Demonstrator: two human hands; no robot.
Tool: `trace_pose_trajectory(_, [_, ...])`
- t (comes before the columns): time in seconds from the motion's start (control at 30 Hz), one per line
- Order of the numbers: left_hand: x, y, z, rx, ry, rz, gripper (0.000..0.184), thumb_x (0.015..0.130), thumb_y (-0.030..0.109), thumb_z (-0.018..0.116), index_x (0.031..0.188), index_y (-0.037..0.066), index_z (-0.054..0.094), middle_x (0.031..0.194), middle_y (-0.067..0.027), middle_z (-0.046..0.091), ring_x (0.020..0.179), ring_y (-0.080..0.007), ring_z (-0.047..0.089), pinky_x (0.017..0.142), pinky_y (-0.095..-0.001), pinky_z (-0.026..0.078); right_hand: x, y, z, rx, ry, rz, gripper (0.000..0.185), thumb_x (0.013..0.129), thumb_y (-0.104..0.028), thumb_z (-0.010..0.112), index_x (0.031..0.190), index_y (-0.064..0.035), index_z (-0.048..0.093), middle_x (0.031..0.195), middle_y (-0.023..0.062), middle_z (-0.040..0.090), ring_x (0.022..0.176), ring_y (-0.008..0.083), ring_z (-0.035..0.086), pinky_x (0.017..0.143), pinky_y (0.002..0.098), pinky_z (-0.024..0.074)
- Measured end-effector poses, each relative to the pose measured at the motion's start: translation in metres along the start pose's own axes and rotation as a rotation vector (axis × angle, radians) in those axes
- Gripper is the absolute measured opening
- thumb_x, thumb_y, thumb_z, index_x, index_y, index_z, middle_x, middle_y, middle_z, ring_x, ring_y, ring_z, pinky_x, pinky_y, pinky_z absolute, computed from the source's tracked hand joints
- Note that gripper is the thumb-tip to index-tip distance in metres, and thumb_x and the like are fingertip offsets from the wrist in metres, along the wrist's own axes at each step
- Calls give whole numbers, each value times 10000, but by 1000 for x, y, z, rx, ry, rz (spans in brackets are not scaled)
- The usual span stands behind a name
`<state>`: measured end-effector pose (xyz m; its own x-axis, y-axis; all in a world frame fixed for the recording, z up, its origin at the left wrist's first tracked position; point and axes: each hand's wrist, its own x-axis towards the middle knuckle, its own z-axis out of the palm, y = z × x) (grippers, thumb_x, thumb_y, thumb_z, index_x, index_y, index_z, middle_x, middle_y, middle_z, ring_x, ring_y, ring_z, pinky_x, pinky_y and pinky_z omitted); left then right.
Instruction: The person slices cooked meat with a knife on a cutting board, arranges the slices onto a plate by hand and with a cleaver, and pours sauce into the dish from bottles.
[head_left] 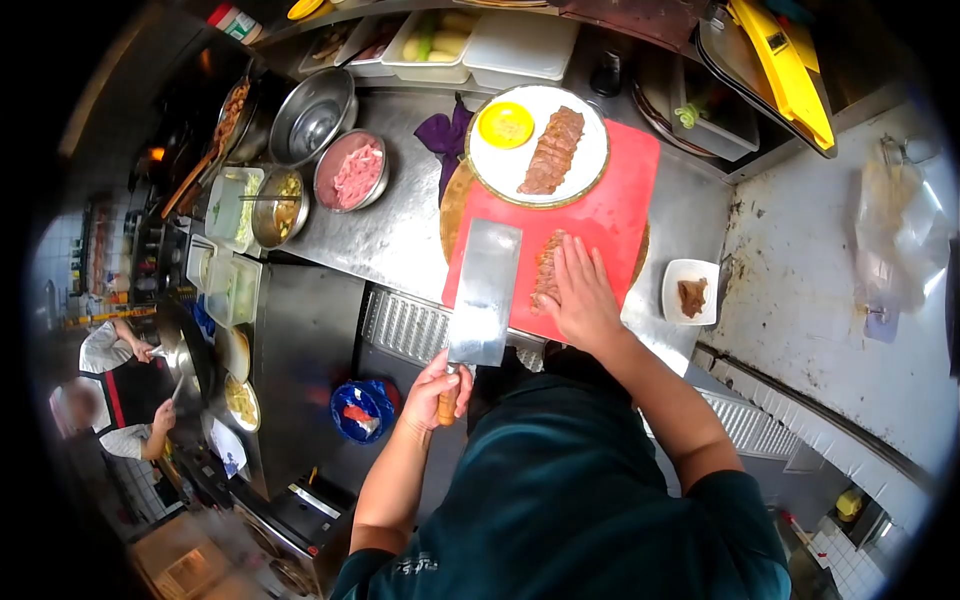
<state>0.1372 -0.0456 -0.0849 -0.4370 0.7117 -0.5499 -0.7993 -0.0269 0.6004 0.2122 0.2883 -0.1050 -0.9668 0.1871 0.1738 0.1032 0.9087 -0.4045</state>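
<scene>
My left hand (438, 391) is closed round the wooden handle of a broad cleaver (485, 292), whose blade points away from me over the left edge of the red cutting board (625, 190). Fingers stretched out, my right hand (583, 296) lies along the right side of a sliced piece of meat (547, 270) on the board. Beyond it, a round white plate (490, 172) holds a row of sliced meat (553, 150) and a small yellow dish (506, 125) with crumbly contents.
A square white bowl (703, 272) stands right of the board. To the left are a purple cloth (438, 140), a bowl of raw meat (355, 172) and an empty metal bowl (313, 117). A co-worker (125, 390) handles a wok at far left.
</scene>
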Motion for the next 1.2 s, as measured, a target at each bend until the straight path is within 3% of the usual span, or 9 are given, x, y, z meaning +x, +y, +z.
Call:
trace_pose_trajectory(0.17, [17,-14,-3,-68,-12,-71,596,1010,150,682,1578,99,508,925,-106,647,659,-187,623,491,-314,504,-3,7,5,-12,-44,-26,855,1006,-416,703,1581,140,401,1694,330,357,1597,453,327,1319,582,234])
trace_pose_trajectory(0.57, [41,-9,22,-53,-108,-119,567,1021,105,662,1564,45,512,816,-86,598,553,-174,563,461,-303,462,-4,6,3,0,-65,-3,873,1001,-396,712,1584,157,373,1688,362,339,1605,468,310,1313,603,225])
trace_pose_trajectory(0.77, [39,37,50,46,-89,-115,606,1010,71,656,1593,44,491,804,-88,578,549,-169,546,445,-300,450,10,7,-13,17,46,29,878,1006,-395,705,1600,146,352,1702,357,316,1612,474,291,1313,620,210])
trace_pose_trajectory(0.93, [102,110,90,142,-135,-57,491,1035,104,675,1509,60,556,817,-51,592,552,-147,562,430,-287,447,89,58,-24,47,219,30,852,1033,-382,668,1640,103,321,1737,318,284,1636,439,261,1318,638,174])
trace_pose_trajectory(1.03, [144,132,101,161,-149,-29,437,1043,92,660,1472,65,580,818,-49,607,553,-137,572,420,-281,445,120,90,-20,66,195,53,815,1092,-375,570,1683,79,240,1771,290,223,1664,411,199,1337,606,98])
trace_pose_trajectory(1.2, [167,139,112,134,-113,-38,379,1042,73,644,1420,60,613,836,-61,636,575,-137,600,410,-277,442,131,112,-15,42,154,64,787,1112,-405,535,1710,14,243,1787,259,205,1671,397,181,1336,610,82])
